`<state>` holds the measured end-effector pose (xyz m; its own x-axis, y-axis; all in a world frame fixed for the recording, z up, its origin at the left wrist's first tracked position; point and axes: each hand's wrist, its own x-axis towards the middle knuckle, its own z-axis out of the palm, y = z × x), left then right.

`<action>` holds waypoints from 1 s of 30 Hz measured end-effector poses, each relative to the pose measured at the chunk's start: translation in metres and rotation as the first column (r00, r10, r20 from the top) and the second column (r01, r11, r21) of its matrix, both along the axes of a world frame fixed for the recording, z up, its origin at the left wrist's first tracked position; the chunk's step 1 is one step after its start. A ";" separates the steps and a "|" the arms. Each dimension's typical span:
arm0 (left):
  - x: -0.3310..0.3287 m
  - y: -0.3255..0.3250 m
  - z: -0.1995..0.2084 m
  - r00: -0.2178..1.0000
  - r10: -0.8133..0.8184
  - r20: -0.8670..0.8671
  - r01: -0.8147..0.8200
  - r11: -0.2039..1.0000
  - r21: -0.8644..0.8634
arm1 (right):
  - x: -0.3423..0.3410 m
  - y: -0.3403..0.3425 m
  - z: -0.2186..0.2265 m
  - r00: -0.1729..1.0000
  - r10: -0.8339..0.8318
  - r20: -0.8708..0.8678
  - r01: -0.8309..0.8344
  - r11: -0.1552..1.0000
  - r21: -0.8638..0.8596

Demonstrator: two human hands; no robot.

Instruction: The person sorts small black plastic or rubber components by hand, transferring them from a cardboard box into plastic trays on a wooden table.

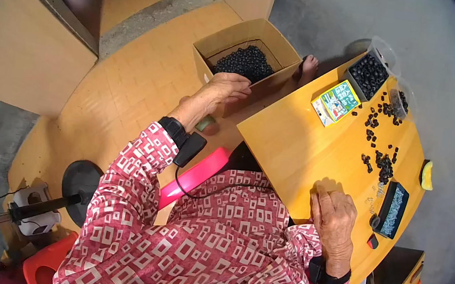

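Right hand point(335, 218) rests flat on the worktop point(297, 140), holding nothing; left hand point(224, 88) at 11 o'clock curls, apparently empty, over the box point(246, 49) of black beads point(244, 62). Most beads look unsorted.

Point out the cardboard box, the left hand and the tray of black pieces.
Cardboard box point(227, 40): head view, left wall's top edge.
Left hand point(224, 88): head view, back of the hand.
Tray point(369, 75): head view, the black pieces filling it.

Cardboard box point(247, 43) showing matt brown paper walls; black pieces point(245, 62) inside looking dull, rubbery. Bench point(302, 147) gleaming as smooth yellow laminate. Sleeve point(134, 187) reading as soft printed cloth. Floor point(131, 82) appearing as matt tile.
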<state>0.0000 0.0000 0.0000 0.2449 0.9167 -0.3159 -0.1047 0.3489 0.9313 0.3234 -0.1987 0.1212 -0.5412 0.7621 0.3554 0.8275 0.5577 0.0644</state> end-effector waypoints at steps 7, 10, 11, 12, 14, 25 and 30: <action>-0.019 0.011 -0.033 0.979 0.184 0.089 -0.162 0.964 -0.210 | 0.003 0.012 0.004 0.999 0.032 -0.005 -0.033 0.995 -0.092; -0.033 0.024 -0.040 0.971 0.233 0.043 -0.215 0.943 -0.255 | 0.003 0.015 -0.004 0.998 0.003 -0.070 -0.015 0.986 -0.167; -0.041 0.032 -0.052 0.964 0.254 -0.075 -0.264 0.946 -0.191 | 0.001 0.016 -0.003 0.998 0.011 -0.069 -0.023 0.985 -0.171; -0.048 0.040 -0.064 0.942 0.277 -0.190 -0.303 0.946 -0.118 | -0.003 0.017 -0.002 0.995 -0.009 -0.104 -0.013 0.979 -0.205; -0.054 0.039 -0.096 0.868 0.418 -0.270 -0.444 0.895 -0.043 | -0.006 0.017 0.001 0.983 -0.013 -0.185 -0.032 0.970 -0.241; -0.024 0.041 -0.043 0.875 0.317 -0.367 -0.456 0.794 -0.402 | -0.011 0.020 0.017 0.967 -0.086 -0.240 -0.010 0.928 -0.372; -0.035 0.045 -0.147 0.823 0.453 -0.341 -0.557 0.759 -0.336 | -0.014 0.023 0.016 0.978 -0.054 -0.203 -0.021 0.936 -0.350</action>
<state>-0.0349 0.0453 -0.1472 -0.3430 0.6594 -0.6690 -0.1814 0.6523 0.7360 0.3096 -0.1752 0.1370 -0.4706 0.8662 0.1678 0.8109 0.4996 -0.3047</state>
